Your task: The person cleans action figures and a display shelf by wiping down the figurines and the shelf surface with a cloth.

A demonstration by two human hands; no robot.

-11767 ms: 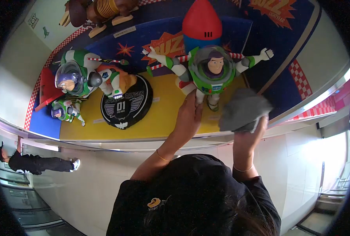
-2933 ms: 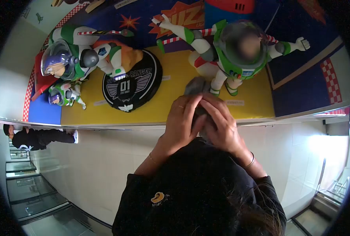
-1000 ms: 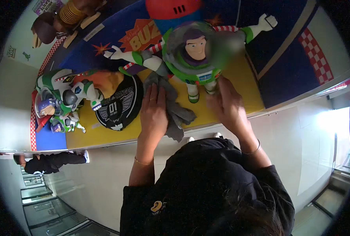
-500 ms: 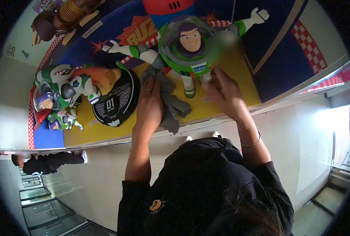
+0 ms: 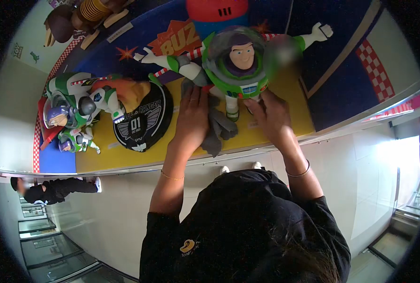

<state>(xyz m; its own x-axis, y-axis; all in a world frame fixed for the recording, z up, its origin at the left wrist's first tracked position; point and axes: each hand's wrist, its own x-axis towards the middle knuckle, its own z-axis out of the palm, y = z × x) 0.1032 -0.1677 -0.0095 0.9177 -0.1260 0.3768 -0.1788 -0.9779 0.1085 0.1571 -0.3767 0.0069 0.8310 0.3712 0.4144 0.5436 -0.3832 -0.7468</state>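
My left hand presses down on a crumpled grey cloth on the yellow shelf, just right of a round black base. Its fingers lie close together over the cloth. A large white and green toy figure with a clear helmet stands upright with arms spread. My right hand is at this figure's right leg, fingers curled around it below the green waist; the fingertips are partly hidden behind the leg.
Two more space figures, one large and one small, are at the left. A red and blue rocket rises behind the standing figure. A brown toy is at upper left. Beyond the shelf edge, a person is at lower left.
My left hand has come away from my right and spread the cloth leftward on the shelf. My right hand has closed in on the standing figure's leg since half a second ago.
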